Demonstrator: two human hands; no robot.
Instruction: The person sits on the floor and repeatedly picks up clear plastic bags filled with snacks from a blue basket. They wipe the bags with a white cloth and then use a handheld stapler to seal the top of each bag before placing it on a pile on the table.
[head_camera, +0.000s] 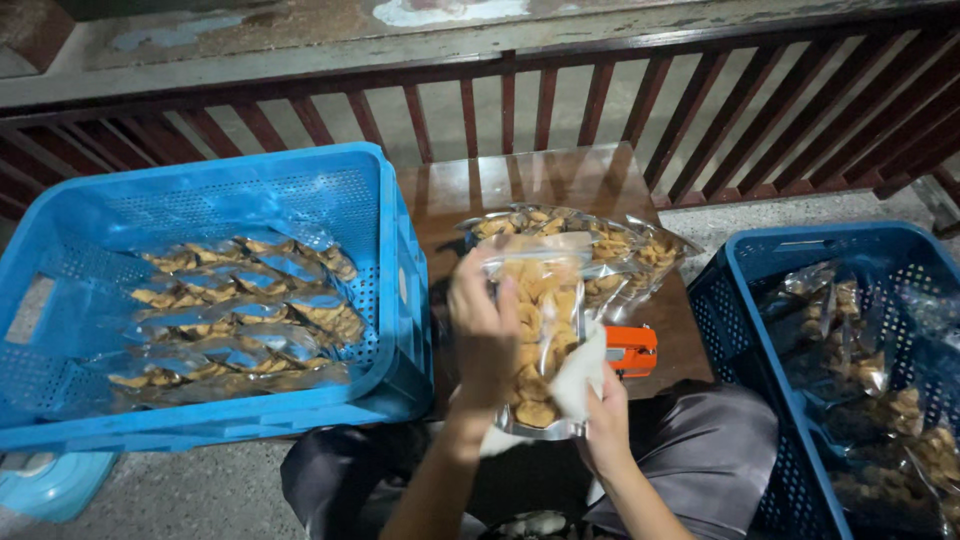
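Note:
My left hand grips the left side of a clear plastic bag of golden fried snacks, held upright over my lap. At the bag's lower right edge, my right hand presses a white cloth against it. Behind the bag, more filled snack bags lie piled on a small brown wooden table. An orange stapler rests on the table just right of the held bag.
A blue plastic crate at left holds rows of filled snack bags. Another blue crate at right holds more bags. A red-brown wooden railing runs behind the table. My knees in dark trousers sit below.

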